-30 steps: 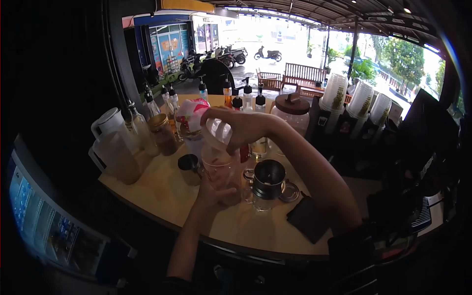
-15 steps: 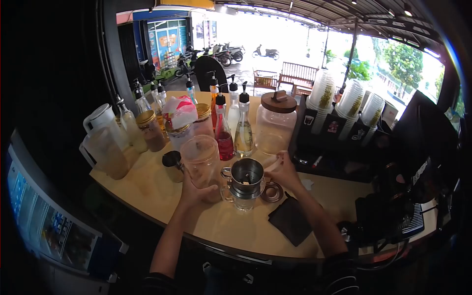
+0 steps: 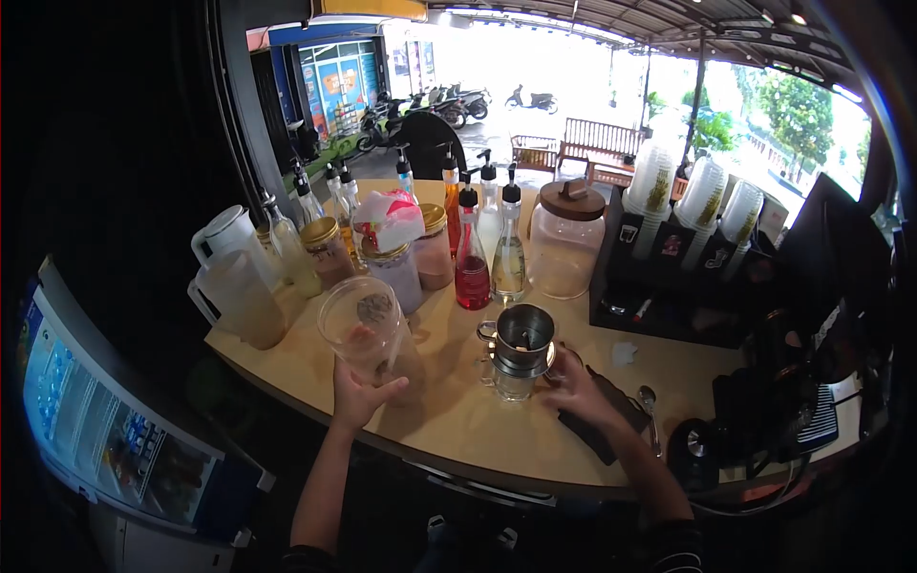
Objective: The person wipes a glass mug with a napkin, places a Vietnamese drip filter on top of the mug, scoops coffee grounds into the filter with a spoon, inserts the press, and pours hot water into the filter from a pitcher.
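Observation:
My left hand (image 3: 361, 396) is wrapped around the lower side of a clear plastic jar (image 3: 355, 329), which tilts a little to the left. A metal drip coffee filter (image 3: 526, 336) sits on a clear glass mug (image 3: 514, 385) in front of me. Close against the right side of the filter and mug is my right hand (image 3: 579, 387), its fingers curled. What they hold, if anything, is hidden. Beneath that wrist lies a dark folded cloth (image 3: 616, 411), with a spoon (image 3: 653, 420) to its right.
Pump bottles, including one of red syrup (image 3: 472, 272), stand behind with gold-lidded jars (image 3: 328, 250). Two pitchers (image 3: 239, 301) are at the left. A wooden-lidded glass jar (image 3: 565, 244) stands beside the black cup rack (image 3: 659, 277). Dark equipment fills the right counter end.
My left hand has drawn the plastic jar leftward and tilted it. My right hand has come down beside the filter, where a round metal lid lay. A pale item no longer shows in its fingers.

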